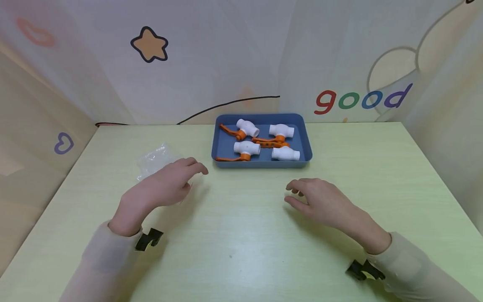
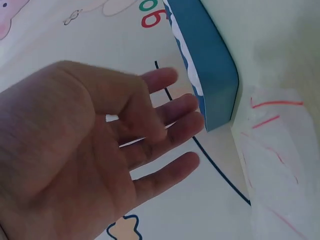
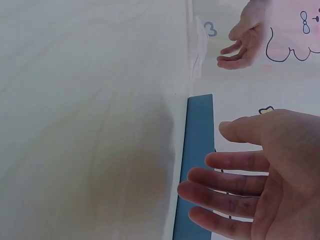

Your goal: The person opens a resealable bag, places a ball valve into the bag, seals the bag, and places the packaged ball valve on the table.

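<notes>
Both hands hover over the table with nothing in them. My left hand (image 1: 167, 182) is left of a blue tray (image 1: 260, 165), its fingers loosely bent, with a crumpled clear plastic bag (image 1: 154, 161) partly behind it. To the tray's front right is my right hand (image 1: 320, 199), fingers relaxed and apart from the tray. Inside the tray lie several white ball valves with orange lever handles, among them a front left valve (image 1: 247, 147) and a front right valve (image 1: 285, 154). The left wrist view shows the left palm (image 2: 100, 145) bare; the right palm (image 3: 292, 175) is bare too.
A pale wooden table (image 1: 241, 235) spreads beneath the hands. Directly behind the tray hangs a printed curtain (image 1: 245, 54), and more fabric closes off both sides. Black clips (image 1: 149, 240) are fixed near the sleeve cuffs.
</notes>
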The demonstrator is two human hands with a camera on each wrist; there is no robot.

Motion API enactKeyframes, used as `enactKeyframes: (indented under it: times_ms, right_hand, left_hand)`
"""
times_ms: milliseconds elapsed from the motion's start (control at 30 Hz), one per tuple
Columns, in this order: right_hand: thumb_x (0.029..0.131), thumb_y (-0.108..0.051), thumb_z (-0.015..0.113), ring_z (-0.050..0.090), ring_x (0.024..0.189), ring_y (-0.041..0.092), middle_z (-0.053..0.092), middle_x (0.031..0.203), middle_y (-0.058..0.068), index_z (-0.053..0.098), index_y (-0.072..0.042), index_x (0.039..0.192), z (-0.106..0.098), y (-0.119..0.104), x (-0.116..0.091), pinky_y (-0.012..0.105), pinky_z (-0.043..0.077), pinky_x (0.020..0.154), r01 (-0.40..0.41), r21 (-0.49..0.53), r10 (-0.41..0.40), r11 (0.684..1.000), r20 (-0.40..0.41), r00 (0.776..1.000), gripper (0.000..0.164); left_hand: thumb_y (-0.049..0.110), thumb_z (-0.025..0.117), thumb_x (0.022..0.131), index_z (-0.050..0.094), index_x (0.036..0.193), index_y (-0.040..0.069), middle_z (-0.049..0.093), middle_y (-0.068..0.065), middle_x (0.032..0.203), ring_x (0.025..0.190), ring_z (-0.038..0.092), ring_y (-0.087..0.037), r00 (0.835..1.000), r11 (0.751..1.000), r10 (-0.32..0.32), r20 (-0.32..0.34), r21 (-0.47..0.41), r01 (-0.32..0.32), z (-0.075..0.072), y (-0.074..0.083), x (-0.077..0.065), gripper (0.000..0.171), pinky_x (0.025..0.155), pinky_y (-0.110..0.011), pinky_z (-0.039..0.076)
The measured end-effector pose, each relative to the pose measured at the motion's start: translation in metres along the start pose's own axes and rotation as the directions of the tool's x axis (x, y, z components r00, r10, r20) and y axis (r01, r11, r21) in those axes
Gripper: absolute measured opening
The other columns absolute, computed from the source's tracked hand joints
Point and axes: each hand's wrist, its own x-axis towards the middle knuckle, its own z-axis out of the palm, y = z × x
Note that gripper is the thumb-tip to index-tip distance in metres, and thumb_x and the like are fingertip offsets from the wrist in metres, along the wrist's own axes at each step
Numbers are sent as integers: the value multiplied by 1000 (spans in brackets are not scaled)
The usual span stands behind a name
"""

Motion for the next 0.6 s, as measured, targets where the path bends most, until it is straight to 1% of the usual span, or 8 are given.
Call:
enactKeyframes:
  times_ms: [67,133,200,267,367,400,467,600]
  right_hand:
    - [97,-23,73,70,86,18,73,95,-1,75,-8,107,0,0,0,41,58,74,-3,0,3,1000,3,1000,18]
    - [97,-23,73,70,86,18,73,95,-1,75,-8,108,0,1,0,41,58,74,-5,0,5,1000,4,1000,18]
    - [97,-22,73,69,87,18,73,95,-1,75,-8,108,0,1,0,41,58,74,-10,0,10,1000,6,1000,18]
    - [97,-22,73,69,87,18,73,95,-1,75,-8,108,-1,1,0,41,58,74,-13,4,13,1000,10,1000,18]
    - [97,-22,73,69,87,18,73,95,-1,74,-8,109,-3,1,0,41,58,75,-19,9,19,1000,19,1000,19]
    - [97,-22,73,69,87,18,73,96,0,74,-7,110,-3,0,0,41,58,75,-20,11,20,1000,23,1000,20]
    - [97,-22,73,69,87,18,73,96,-1,74,-7,110,-3,0,0,42,58,75,-21,12,20,1000,27,999,20]
    - [97,-22,73,69,87,18,73,96,-1,75,-8,110,-3,1,1,42,58,75,-15,14,15,1000,20,1000,19]
  left_hand:
    - [-21,42,84,61,131,0,61,-16,128,117,57,-36,999,999,-30,-16,11,30,-4,-4,-4,55,99,-50,47]
    - [-24,39,80,59,132,0,59,-16,131,123,53,-39,998,998,-63,-31,28,64,-7,-7,-8,60,102,-56,42]
    - [-24,39,78,55,136,1,53,-18,138,132,45,-42,994,993,-103,-33,52,105,-10,-11,-13,65,107,-62,34]
    - [-24,40,76,52,140,2,45,-21,147,139,34,-46,989,986,-144,-18,79,145,-12,-13,-17,70,109,-68,25]
    - [-23,46,76,45,148,3,31,-25,157,146,20,-49,976,971,-217,27,112,213,-14,-17,-22,77,113,-70,15]
    - [-23,49,77,42,151,3,27,-26,160,148,17,-49,970,965,-238,42,126,231,-14,-18,-23,79,113,-70,13]
    - [-22,53,78,37,155,4,20,-27,162,150,11,-50,959,952,-276,62,157,264,-15,-22,-25,83,114,-71,11]
    - [-21,51,82,29,159,4,15,-30,165,150,6,-52,943,931,-324,77,202,303,-15,-30,-29,85,114,-73,9]
